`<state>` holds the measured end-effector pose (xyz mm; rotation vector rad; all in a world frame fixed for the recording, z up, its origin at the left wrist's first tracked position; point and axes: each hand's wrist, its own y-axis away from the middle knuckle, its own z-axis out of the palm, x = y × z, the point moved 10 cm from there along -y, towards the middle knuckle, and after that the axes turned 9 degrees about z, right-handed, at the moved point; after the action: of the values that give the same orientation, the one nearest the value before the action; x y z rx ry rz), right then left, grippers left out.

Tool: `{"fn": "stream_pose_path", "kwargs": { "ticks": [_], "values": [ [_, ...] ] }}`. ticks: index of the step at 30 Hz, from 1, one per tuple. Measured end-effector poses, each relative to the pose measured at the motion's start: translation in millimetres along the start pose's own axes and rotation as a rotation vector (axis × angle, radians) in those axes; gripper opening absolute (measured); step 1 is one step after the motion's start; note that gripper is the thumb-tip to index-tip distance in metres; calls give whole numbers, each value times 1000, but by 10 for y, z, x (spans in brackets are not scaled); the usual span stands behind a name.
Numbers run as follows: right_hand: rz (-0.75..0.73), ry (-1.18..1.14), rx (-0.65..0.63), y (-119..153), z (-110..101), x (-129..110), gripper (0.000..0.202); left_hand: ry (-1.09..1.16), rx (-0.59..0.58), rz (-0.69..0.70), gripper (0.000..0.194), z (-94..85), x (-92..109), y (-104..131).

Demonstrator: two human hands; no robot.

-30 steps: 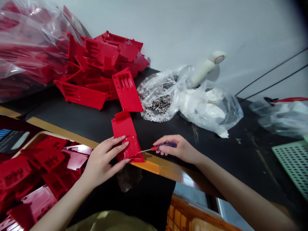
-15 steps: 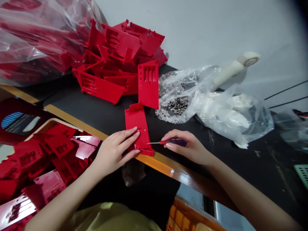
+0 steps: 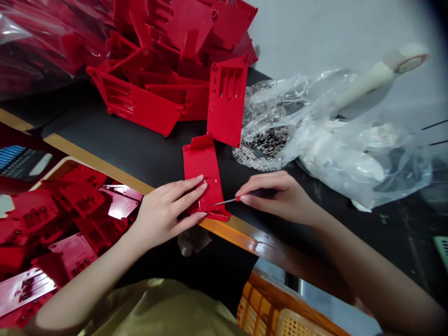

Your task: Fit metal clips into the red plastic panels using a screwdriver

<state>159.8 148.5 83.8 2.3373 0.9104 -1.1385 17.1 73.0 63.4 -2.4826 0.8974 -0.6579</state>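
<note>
Under my left hand (image 3: 175,208) lies a red plastic panel (image 3: 203,163) with a raised flap at its far end, flat on the table by the front edge. My left fingers rest across it and the thumb bears on its near end, gripping it in place. My right hand (image 3: 280,198) pinches a small screwdriver (image 3: 227,201) with a thin metal shaft and a dark handle mostly hidden in the palm. The screwdriver's tip touches or nearly touches the panel, just right of my left fingertips. Another red panel (image 3: 227,105) leans at the pile beyond.
Red panels (image 3: 140,100) are heaped at the back, beside a clear bag (image 3: 42,42) of more. Small metal pieces (image 3: 269,142) fill a plastic bag, near a bag of white items (image 3: 360,158). A bin (image 3: 65,163) of red parts stands left; an orange crate (image 3: 254,298) stands below.
The view has shifted closer to the table. My right hand has tilted the screwdriver, raising its handle relative to the tip. The left hand keeps its place on the panel.
</note>
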Motion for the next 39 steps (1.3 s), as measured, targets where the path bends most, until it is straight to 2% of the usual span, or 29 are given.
{"fn": "stream_pose_path", "kwargs": {
  "ticks": [2, 8, 23, 35, 39],
  "values": [
    [-7, 5, 5, -17, -12, -33, 9, 0, 0, 3, 50, -2, -2, -2],
    [-28, 37, -83, -27, 146, -104, 10, -15, -6, 18, 48, -2, 7, -20],
    [-20, 132, -51, -54, 118, -43, 15, -6, -10, 22, 49, 11, -1, -19],
    [-13, 113, -151, -39, 186, -75, 15, 1, -29, 18, 49, 21, -1, -27],
    [-48, 195, -164, -10, 225, -123, 15, -2, -17, 12, 48, 12, 9, -32]
  ]
}}
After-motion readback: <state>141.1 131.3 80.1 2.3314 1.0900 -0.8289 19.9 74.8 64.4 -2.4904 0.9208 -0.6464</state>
